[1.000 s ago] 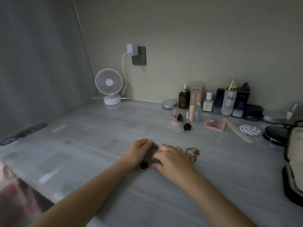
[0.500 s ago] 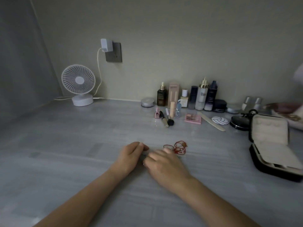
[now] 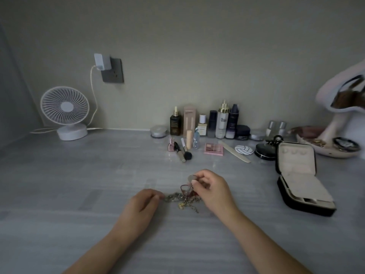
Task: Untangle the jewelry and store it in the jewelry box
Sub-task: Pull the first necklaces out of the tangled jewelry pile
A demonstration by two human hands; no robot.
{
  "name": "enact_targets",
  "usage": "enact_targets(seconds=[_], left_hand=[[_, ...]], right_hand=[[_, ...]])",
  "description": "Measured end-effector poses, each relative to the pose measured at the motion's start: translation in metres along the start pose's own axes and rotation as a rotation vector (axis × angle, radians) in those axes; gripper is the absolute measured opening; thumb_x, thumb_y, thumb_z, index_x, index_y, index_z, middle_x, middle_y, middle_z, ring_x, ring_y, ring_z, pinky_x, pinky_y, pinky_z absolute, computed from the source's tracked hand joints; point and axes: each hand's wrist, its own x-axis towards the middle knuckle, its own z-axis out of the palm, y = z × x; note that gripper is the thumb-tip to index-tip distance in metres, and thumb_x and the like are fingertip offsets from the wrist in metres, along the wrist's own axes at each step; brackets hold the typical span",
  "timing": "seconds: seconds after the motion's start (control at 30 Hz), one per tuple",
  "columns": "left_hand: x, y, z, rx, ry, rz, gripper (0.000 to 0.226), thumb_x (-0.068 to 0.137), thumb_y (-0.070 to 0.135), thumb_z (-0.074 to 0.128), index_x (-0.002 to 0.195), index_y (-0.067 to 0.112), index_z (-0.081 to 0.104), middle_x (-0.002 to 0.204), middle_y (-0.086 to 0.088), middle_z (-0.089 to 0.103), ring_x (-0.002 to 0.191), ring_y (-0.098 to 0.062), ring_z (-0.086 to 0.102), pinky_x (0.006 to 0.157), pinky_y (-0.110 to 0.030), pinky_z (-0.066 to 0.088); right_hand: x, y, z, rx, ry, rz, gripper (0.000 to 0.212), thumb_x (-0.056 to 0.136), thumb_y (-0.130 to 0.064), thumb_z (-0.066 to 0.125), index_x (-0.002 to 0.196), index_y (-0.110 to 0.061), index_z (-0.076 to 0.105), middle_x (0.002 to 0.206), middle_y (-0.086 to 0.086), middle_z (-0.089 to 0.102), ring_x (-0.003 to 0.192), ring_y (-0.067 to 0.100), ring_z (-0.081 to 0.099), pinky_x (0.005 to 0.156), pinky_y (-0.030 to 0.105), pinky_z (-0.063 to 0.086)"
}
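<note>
Left hand (image 3: 142, 204): well left of the box and nearer the camera. The fingers are curled and their tips pinch one end of the chain (image 3: 172, 197), low against the table (image 3: 79, 194).
Right hand (image 3: 214, 189): left of the box, closer to it than the left hand. Thumb and forefinger pinch a small round silver piece (image 3: 191, 177), held a little above the table. The other fingers are curled in.
Tangle (image 3: 184, 200): left of the box, lying on the table between the two hands. It is silver chain with a gold bit and a red cord (image 3: 185, 189) knotted in, and the cord runs up toward the right fingers.
Box (image 3: 304, 207): stands open on the table, black outside with pale lining, the lid upright at the back. I cannot tell whether any jewelry is inside.
Compact (image 3: 264, 152): black and round, just behind the box's left corner.
File (image 3: 235, 151): behind and left of the box, lying slantwise.
Palette (image 3: 214, 149): pink, farther left of the box than the file.
Brush (image 3: 187, 155): left of the box, beyond the palette.
Bottles (image 3: 222, 121): a row along the wall, behind and left of the box.
Fan (image 3: 65, 111): white, far left of the box, by the wall.
Charger (image 3: 99, 61): white, in a wall socket far left of the box, above the fan.
</note>
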Motion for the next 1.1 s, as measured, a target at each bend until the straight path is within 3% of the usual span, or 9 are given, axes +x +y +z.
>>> enact_targets(seconds=[0.1, 0.23, 0.43, 0.53, 0.7, 0.83, 0.9, 0.97, 1.1], left_hand=[[-0.001, -0.001, 0.002, 0.020, 0.004, -0.011, 0.021, 0.076, 0.036, 0.048, 0.080, 0.051, 0.062, 0.092, 0.025, 0.064, 0.084, 0.000, 0.061, 0.074, -0.010, 0.044], [-0.004, -0.004, 0.005, 0.072, -0.022, -0.022, 0.017, 0.075, 0.040, 0.050, 0.086, 0.047, 0.061, 0.093, 0.024, 0.063, 0.080, -0.007, 0.062, 0.076, -0.023, 0.047], [-0.004, 0.003, 0.003, 0.063, -0.004, -0.026, 0.019, 0.074, 0.036, 0.050, 0.085, 0.047, 0.061, 0.096, 0.024, 0.061, 0.086, -0.003, 0.059, 0.073, -0.011, 0.042], [-0.006, 0.006, 0.003, 0.080, -0.002, -0.047, 0.015, 0.075, 0.035, 0.051, 0.079, 0.033, 0.065, 0.090, 0.013, 0.065, 0.088, -0.006, 0.058, 0.073, -0.012, 0.042], [0.005, 0.022, -0.003, 0.168, -0.075, -0.152, 0.019, 0.089, 0.021, 0.057, 0.074, 0.032, 0.058, 0.073, 0.009, 0.060, 0.061, -0.003, 0.052, 0.057, -0.011, 0.039], [0.029, 0.052, 0.000, 0.166, -0.179, -0.148, 0.014, 0.090, 0.020, 0.055, 0.098, 0.019, 0.066, 0.091, 0.006, 0.063, 0.087, -0.006, 0.058, 0.068, -0.011, 0.044], [0.040, 0.071, 0.009, 0.084, -0.253, -0.097, 0.021, 0.090, 0.022, 0.056, 0.108, 0.016, 0.065, 0.098, 0.007, 0.064, 0.093, -0.004, 0.058, 0.074, -0.005, 0.044], [0.048, 0.087, 0.021, -0.029, -0.315, -0.092, 0.017, 0.089, 0.020, 0.058, 0.102, 0.014, 0.067, 0.089, 0.005, 0.068, 0.088, -0.006, 0.061, 0.081, -0.016, 0.047], [0.064, 0.097, 0.031, -0.244, -0.298, -0.108, 0.011, 0.087, 0.014, 0.060, 0.091, 0.008, 0.069, 0.063, 0.010, 0.069, 0.064, 0.001, 0.063, 0.067, -0.012, 0.048]], right_hand=[[0.002, -0.001, -0.007, 0.053, -0.005, 0.024, 0.012, 0.083, -0.010, 0.062, 0.078, -0.020, 0.062, 0.078, 0.000, 0.072, 0.070, 0.005, 0.066, 0.067, 0.022, 0.053], [0.004, -0.002, -0.010, 0.089, -0.012, 0.000, 0.015, 0.082, -0.011, 0.064, 0.075, -0.025, 0.063, 0.070, -0.005, 0.067, 0.063, 0.001, 0.061, 0.063, 0.019, 0.049], [0.007, -0.002, -0.016, 0.118, -0.019, 0.005, 0.018, 0.079, -0.013, 0.068, 0.071, -0.030, 0.067, 0.068, -0.007, 0.068, 0.060, -0.001, 0.059, 0.063, 0.020, 0.050], [0.008, -0.009, -0.022, 0.222, -0.028, 0.033, 0.021, 0.077, -0.009, 0.069, 0.071, -0.028, 0.068, 0.065, -0.007, 0.069, 0.064, 0.005, 0.062, 0.067, 0.023, 0.051], [0.010, -0.026, -0.039, 0.321, -0.040, 0.054, 0.010, 0.080, -0.006, 0.065, 0.084, -0.015, 0.066, 0.072, -0.003, 0.067, 0.053, -0.007, 0.058, 0.052, 0.006, 0.043], [0.010, -0.032, -0.043, 0.325, -0.070, 0.056, 0.009, 0.083, -0.006, 0.061, 0.083, -0.014, 0.064, 0.071, -0.004, 0.069, 0.055, -0.005, 0.059, 0.051, 0.007, 0.043], [0.013, -0.036, -0.042, 0.336, -0.079, 0.050, 0.010, 0.083, -0.005, 0.060, 0.082, -0.014, 0.063, 0.065, -0.006, 0.068, 0.053, -0.004, 0.059, 0.051, 0.008, 0.044], [0.017, -0.041, -0.043, 0.310, -0.085, 0.031, 0.011, 0.084, -0.006, 0.061, 0.080, -0.017, 0.062, 0.059, -0.009, 0.068, 0.054, -0.004, 0.060, 0.052, 0.009, 0.044], [0.027, -0.050, -0.052, 0.290, -0.060, 0.006, 0.010, 0.085, -0.010, 0.060, 0.081, -0.019, 0.061, 0.065, -0.008, 0.069, 0.057, -0.002, 0.062, 0.053, 0.011, 0.045]])
